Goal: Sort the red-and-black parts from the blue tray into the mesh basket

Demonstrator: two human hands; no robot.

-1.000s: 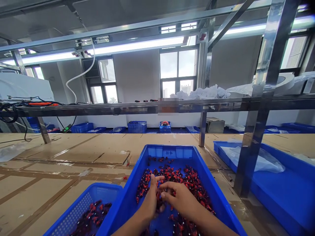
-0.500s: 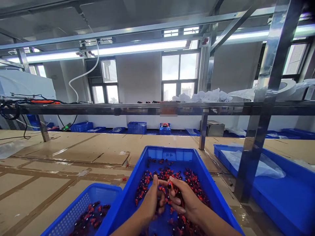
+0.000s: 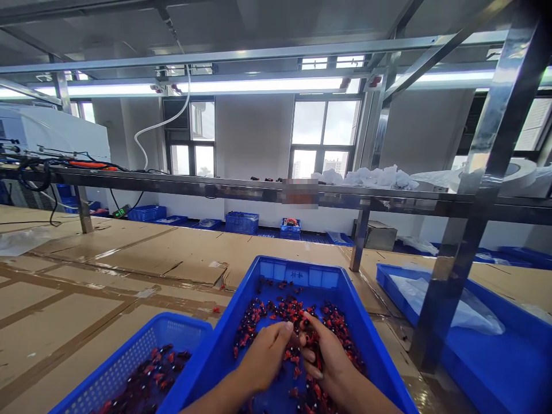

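Both hands are over a deep blue tray [image 3: 297,275] that holds many small red and black parts [image 3: 250,325]. My right hand [image 3: 330,356] has a red and black part [image 3: 307,325] between thumb and fingers, its other fingers curled. Beside it on the left, my left hand [image 3: 268,352] is closed, thumb pressed on the forefinger; whatever it may hold is too small to make out. The fingertips of the two hands are close together. Left of the tray, a perforated blue basket [image 3: 183,326] holds more of the same parts [image 3: 161,368].
Brown cardboard [image 3: 172,247] covers the table. At the right stands a metal post [image 3: 448,287], with another blue tray [image 3: 483,345] behind it holding clear plastic [image 3: 448,305]. A metal shelf [image 3: 241,188] crosses ahead, bearing crumpled white plastic [image 3: 375,177].
The view has tilted slightly. My left hand's thumb and fingers have closed together, where the thumb stood raised before. My right hand still holds the part.
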